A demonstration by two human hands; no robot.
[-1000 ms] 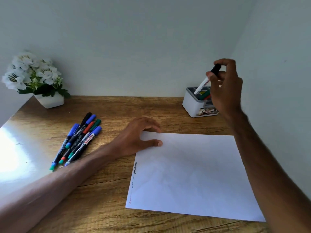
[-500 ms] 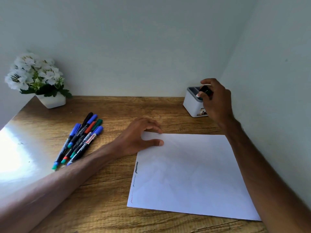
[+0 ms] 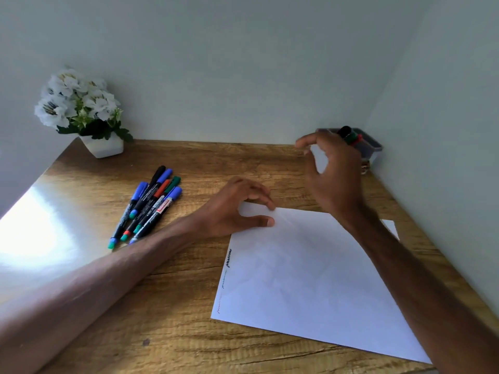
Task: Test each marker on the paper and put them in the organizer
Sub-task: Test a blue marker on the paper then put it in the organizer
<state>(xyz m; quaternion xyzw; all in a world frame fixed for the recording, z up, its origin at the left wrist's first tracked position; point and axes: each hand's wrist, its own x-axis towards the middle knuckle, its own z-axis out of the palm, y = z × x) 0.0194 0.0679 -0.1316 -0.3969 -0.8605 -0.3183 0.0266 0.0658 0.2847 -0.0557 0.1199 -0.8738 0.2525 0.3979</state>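
A sheet of paper (image 3: 310, 279) lies on the wooden table (image 3: 175, 333). Three short scribbles (image 3: 228, 258) run along its left edge: black at the top, a fainter one below, a reddish one lowest.

At about two o'clock from the paper, in the corner where the two walls meet, stands the organizer (image 3: 374, 148), a small white box with a dark rim. Three markers stand in it, their caps poking above the rim close together: a black cap (image 3: 344, 130), a green cap (image 3: 351, 136) and a red cap (image 3: 359, 138). The rest of its inside is hidden behind the right hand.

The right hand (image 3: 334, 182) hovers just in front of the organizer, thumb and fingers loosely curled and apart, holding nothing (the fingertips are blurred).

The left hand (image 3: 232, 211) rests at the paper's eleven o'clock corner, thumb tip and fingertips pressing on the sheet, fingers spread and gripping nothing.

At nine to ten o'clock from the paper, well apart from it, the loose markers (image 3: 149, 203) lie in a tight bundle on the table, capped in blue, black, red and green, touching one another.

Further off at ten o'clock, against the back wall, a white flower pot (image 3: 104, 148) holds white blossoms.
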